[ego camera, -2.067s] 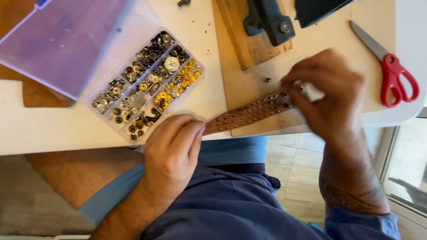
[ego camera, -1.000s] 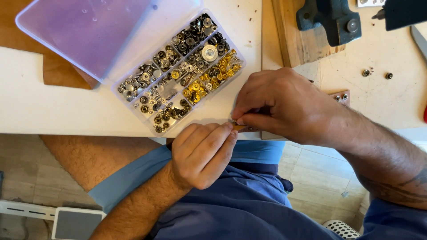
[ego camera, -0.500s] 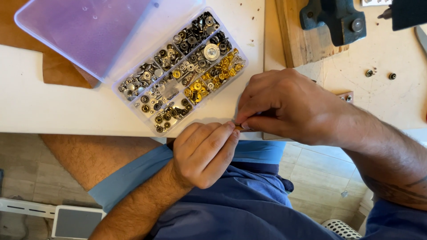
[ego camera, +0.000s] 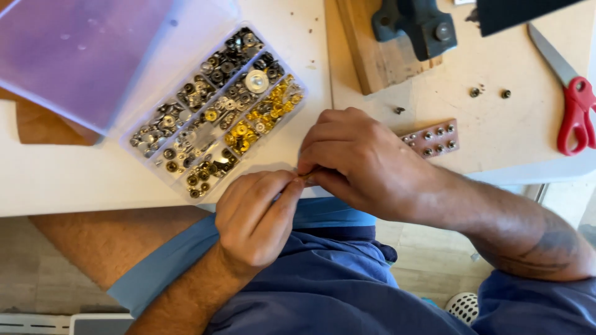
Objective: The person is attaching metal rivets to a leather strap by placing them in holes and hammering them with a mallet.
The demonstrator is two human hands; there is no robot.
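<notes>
Left hand (ego camera: 257, 214) at the near edge of the white worktop (ego camera: 74, 180), fingers curled and pressed together, thumb and fingertips pinching the near end of a brown studded leather strap (ego camera: 431, 139). Right hand (ego camera: 360, 164) just beside it and touching at the fingertips, fingers bunched and pinching the same end of the strap; what else sits between the fingertips too small to tell. Strap running right from under the right hand, only its far end showing, set with rows of small metal rivets, lying flat on a pale board (ego camera: 496, 130). Left of the hands, an open clear plastic compartment box (ego camera: 214, 115) of silver, dark and gold snap fasteners, its purple-tinted lid (ego camera: 81, 56) folded back to the far left. Far of the hands, a wooden block (ego camera: 372, 56) carrying a dark metal press tool (ego camera: 416, 25). Three loose rivets (ego camera: 475, 92) on the board near the strap. Red-handled scissors (ego camera: 574, 108) at the far right, well apart from both hands.
</notes>
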